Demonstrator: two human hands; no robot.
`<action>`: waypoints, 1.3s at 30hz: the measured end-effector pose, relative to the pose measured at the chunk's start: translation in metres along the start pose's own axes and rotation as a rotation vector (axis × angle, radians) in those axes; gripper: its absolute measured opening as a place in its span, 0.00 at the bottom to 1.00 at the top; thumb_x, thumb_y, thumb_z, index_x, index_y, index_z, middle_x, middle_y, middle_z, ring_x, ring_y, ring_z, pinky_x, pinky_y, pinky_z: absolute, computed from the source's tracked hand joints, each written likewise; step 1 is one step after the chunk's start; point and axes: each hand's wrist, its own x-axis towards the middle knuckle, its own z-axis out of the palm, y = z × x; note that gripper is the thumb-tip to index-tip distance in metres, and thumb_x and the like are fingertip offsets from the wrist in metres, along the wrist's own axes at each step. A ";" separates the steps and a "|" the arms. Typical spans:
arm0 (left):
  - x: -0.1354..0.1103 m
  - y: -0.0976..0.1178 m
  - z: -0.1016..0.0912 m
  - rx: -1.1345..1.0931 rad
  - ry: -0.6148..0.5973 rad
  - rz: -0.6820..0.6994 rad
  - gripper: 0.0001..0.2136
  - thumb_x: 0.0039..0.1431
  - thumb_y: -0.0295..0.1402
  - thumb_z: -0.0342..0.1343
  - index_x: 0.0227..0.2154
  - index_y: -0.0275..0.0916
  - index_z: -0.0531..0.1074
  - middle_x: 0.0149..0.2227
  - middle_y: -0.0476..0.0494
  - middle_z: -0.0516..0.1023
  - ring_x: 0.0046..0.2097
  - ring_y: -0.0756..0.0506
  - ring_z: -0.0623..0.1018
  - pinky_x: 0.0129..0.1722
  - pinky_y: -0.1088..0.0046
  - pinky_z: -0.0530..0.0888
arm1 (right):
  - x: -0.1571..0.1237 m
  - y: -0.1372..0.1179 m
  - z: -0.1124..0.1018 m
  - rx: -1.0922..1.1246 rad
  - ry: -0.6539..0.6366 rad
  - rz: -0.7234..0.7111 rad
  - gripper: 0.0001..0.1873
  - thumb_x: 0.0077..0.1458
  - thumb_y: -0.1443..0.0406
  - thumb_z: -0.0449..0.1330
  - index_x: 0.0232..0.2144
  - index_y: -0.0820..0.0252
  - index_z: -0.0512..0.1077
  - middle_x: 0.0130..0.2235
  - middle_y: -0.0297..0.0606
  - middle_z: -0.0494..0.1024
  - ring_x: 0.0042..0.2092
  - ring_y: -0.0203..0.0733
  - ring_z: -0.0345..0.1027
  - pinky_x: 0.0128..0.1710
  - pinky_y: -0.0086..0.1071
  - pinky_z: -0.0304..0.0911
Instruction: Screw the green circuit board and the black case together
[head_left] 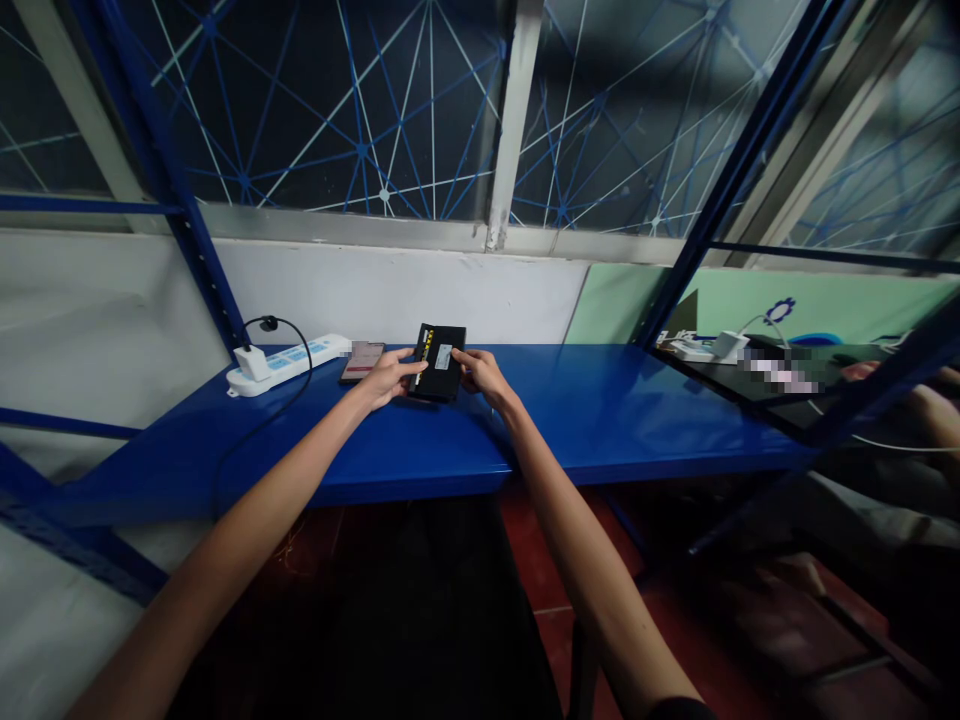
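One black wallet is held on the blue shelf between the left hand and right hand, both clamped on its edges. One phone and one power strip are located alongside.

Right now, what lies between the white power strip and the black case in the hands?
In the head view, a phone lies flat on the blue shelf between the power strip and the black case.

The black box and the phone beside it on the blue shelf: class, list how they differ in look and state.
The black box is held by both hands, left hand and right hand; the phone lies untouched. The black box carries yellow and white labels; the phone shows a reddish face. The black box looks bulkier; the phone looks flatter. Both rest on the blue shelf.
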 end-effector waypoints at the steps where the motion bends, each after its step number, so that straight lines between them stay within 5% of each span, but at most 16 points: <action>1: 0.000 0.000 0.000 0.004 0.005 0.000 0.21 0.47 0.24 0.67 0.47 0.32 0.75 0.28 0.40 0.80 0.23 0.47 0.77 0.22 0.73 0.75 | 0.000 0.000 0.000 -0.006 0.001 -0.002 0.21 0.55 0.56 0.62 0.19 0.56 0.58 0.12 0.26 0.57 0.14 0.28 0.47 0.13 0.25 0.40; 39: -0.004 0.000 0.002 0.057 -0.100 0.009 0.28 0.49 0.31 0.69 0.54 0.31 0.71 0.34 0.36 0.81 0.28 0.45 0.80 0.26 0.71 0.77 | -0.002 0.002 -0.007 -0.090 -0.114 -0.042 0.24 0.56 0.51 0.62 0.19 0.57 0.60 0.13 0.26 0.59 0.15 0.28 0.52 0.13 0.25 0.44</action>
